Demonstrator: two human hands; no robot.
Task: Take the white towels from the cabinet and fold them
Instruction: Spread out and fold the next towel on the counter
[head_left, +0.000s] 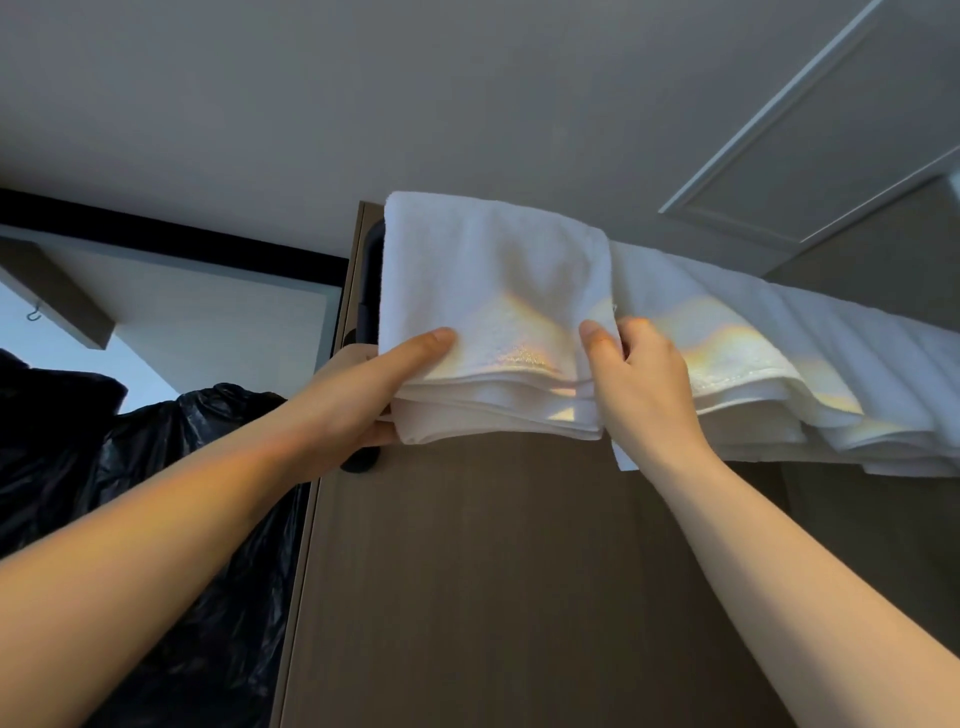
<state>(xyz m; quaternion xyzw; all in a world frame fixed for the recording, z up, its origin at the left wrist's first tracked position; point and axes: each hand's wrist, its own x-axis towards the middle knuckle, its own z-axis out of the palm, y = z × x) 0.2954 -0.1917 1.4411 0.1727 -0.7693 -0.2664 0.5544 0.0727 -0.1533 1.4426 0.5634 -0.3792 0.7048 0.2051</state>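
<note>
- The folded white terry towel (493, 312) lies on top of the tall brown wood-grain cabinet (519, 571), at its left end. Its front edge overhangs the cabinet face, which I judge gives both hands an edge to take.
- A row of further white towels (805, 353) lies just beside it on the right, touching it. The right hand works at the seam between them; I judge this separates one bundle from the row.
- Left hand (363, 395): the arm is raised and extended. The thumb lies flat on the towel's top face and the fingers (382, 431) curl beneath the lower left corner, pinching the layers.
- Right hand (644, 374): the arm is raised and the thumb presses on the towel's right edge. The other fingers curl round that edge, but their tips are hidden, so I cannot tell how deep they reach.
- I judge that gripping opposite edges keeps the layers together for lift-off.
- A glossy black plastic bag (182, 467) sits lower left, apart from the towels.
</note>
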